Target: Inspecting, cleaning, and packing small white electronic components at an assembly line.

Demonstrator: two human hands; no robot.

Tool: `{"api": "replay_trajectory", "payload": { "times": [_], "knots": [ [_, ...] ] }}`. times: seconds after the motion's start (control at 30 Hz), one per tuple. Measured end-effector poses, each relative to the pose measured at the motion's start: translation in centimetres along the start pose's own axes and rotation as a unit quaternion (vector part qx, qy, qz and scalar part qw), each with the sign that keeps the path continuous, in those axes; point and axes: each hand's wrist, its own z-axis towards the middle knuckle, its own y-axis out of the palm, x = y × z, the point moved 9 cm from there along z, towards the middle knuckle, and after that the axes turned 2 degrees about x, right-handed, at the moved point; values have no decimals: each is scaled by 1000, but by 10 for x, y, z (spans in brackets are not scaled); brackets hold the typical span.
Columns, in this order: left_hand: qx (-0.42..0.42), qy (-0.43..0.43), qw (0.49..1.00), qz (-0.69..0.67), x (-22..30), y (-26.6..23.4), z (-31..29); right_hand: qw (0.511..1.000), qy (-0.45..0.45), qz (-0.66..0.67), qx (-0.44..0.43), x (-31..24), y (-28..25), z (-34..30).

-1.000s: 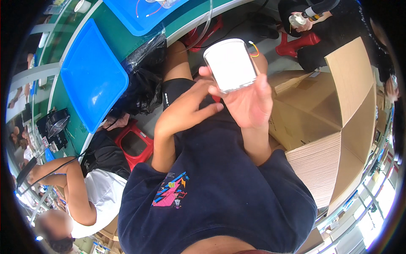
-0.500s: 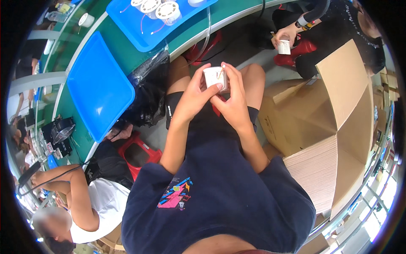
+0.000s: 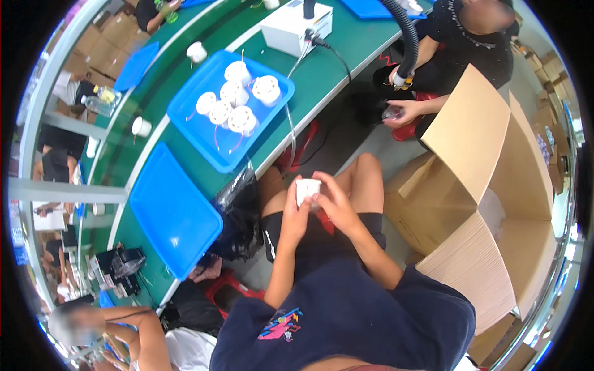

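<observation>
Between my two hands is a small white cup-shaped housing (image 3: 308, 190), held over my lap. My left hand (image 3: 294, 215) wraps its left side, and the fingers of my right hand (image 3: 336, 205) close on its right side and lower edge. Both hands touch the housing, so part of its wall is hidden. On the bench ahead, a blue tray (image 3: 221, 162) bears several similar white round housings (image 3: 234, 93) with slotted tops and thin wires.
A second blue tray (image 3: 176, 213) lies on the green bench (image 3: 322, 80) at the left. An open cardboard box (image 3: 461, 198) stands close on my right. Ahead right, a co-worker's hand (image 3: 405, 113) holds a small dark object. A white box-shaped device (image 3: 297, 28) stands on the bench.
The view has tilted up, showing more of the bench and full tray. My hands still hold the white housing, turned slightly. The co-worker's hand no longer holds a white piece.
</observation>
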Motion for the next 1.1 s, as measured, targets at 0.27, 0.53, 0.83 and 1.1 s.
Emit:
{"api": "replay_trajectory", "payload": {
  "times": [0.27, 0.53, 0.83, 1.1],
  "knots": [
    [39, 25, 997, 56, -3, -8, -1, 970, 149, 190, -7, 56, 22, -1],
    [29, 78, 983, 166, 50, -8, 1, 940, 158, 299, -41, 35, 24, 7],
    [22, 98, 982, 162, 80, 5, 1, 949, 112, 290, -44, -2, 4, 10],
    [-12, 150, 963, 222, 121, 17, -16, 927, 64, 370, -25, -40, -6, 4]
  ]
}}
